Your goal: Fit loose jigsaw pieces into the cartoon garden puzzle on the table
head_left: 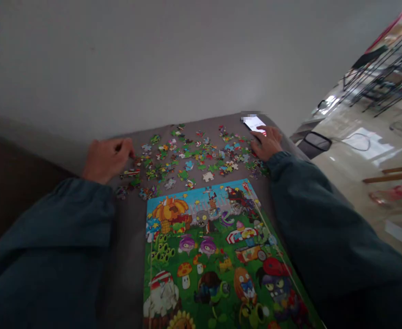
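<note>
- Our left hand (107, 157) hangs by the left end of the scattered puzzle pieces (189, 165), its fingers curled inward; we cannot tell whether they have hold of a piece.
- Our right hand (270, 142) is at the far right corner of the table (129, 237), its fingers loosely spread and gripping nothing that we can see; the fingertips lie over the near end of a phone (254, 121) with a lit screen, though we cannot tell how firmly they touch it.
- The puzzle pieces lie loose between our two hands, in greens, blues, reds and greys, many overlapping; one pale piece (208, 176) sits near the front of the spread.
- Nearest to us, just in front of the pieces, a picture board (197, 251) lies flat, its near end cut off by the view; we see a pumpkin, mushrooms, purple turnip-like figures and a figure in a red cap on it.
- Dark blue-green sleeves (310, 205) cover both our forearms, one on either side of the board.
- Behind the table stands a plain pale wall (187, 59); to the right we see a shiny floor (345, 169) and a dark-barred rack (386, 73).
</note>
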`<state>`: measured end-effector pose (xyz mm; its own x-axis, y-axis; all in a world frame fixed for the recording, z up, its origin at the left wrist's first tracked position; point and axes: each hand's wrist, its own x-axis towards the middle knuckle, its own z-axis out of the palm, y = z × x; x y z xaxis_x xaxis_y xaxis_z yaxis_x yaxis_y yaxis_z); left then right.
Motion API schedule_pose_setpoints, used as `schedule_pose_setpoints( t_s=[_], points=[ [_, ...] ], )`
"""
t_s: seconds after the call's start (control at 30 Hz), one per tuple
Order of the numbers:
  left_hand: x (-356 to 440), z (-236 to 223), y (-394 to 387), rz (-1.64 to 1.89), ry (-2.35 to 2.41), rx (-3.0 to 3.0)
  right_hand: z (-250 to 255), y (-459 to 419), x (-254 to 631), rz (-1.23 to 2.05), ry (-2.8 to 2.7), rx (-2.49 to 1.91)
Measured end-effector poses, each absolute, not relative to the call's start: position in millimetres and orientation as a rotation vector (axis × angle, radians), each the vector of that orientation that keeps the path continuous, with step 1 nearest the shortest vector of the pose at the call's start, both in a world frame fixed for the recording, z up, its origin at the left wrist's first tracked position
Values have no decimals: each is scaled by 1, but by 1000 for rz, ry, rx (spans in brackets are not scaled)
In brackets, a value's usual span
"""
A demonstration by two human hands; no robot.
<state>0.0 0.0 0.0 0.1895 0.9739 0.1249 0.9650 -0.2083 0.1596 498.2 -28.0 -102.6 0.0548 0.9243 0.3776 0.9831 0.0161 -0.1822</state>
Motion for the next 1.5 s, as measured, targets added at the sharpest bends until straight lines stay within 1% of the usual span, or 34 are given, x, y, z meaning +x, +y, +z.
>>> schedule_pose_setpoints(
  t_s=[0.13, 0.23, 0.3, 0.4, 0.47, 0.5, 0.6, 0.73, 0.97, 1.1, 1.23, 1.37, 1.5],
  points=[
    [20, -22, 5, 437, 1886, 2377, -92, -31, 492, -222, -1938, -1956],
    [23, -39, 9, 502, 1842, 2397, -74, -32, 490, -98, -2068, -1855],
    [24, -49, 11, 503, 1755, 2441, -59, -33, 486, 156, -2232, -1717],
    [25, -57, 13, 477, 1608, 2504, -41, -36, 472, 643, -2440, -1524],
    [26, -57, 13, 461, 1533, 2536, -39, -38, 457, 794, -2513, -1463],
    [26, -57, 13, 452, 1504, 2550, -41, -40, 450, 790, -2537, -1443],
    [27, -56, 12, 426, 1446, 2587, -54, -44, 433, 621, -2550, -1384],
    [27, -53, 10, 397, 1407, 2615, -68, -48, 432, 498, -2548, -1309],
    [26, -53, 9, 347, 1391, 2702, -63, -52, 434, 269, -2412, -1265],
    [21, -52, 13, 306, 1400, 2714, -65, -52, 434, 339, -2595, -1295],
    [9, -32, 10, 251, 1396, 2632, -65, -48, 447, 324, -2603, -1365],
    [10, -8, -18, 339, 1295, 2636, -64, -48, 451, 292, -2636, -1289],
    [27, -9, -59, 427, 1142, 2701, -57, -51, 453, 333, -2583, -1182]
  ],
)
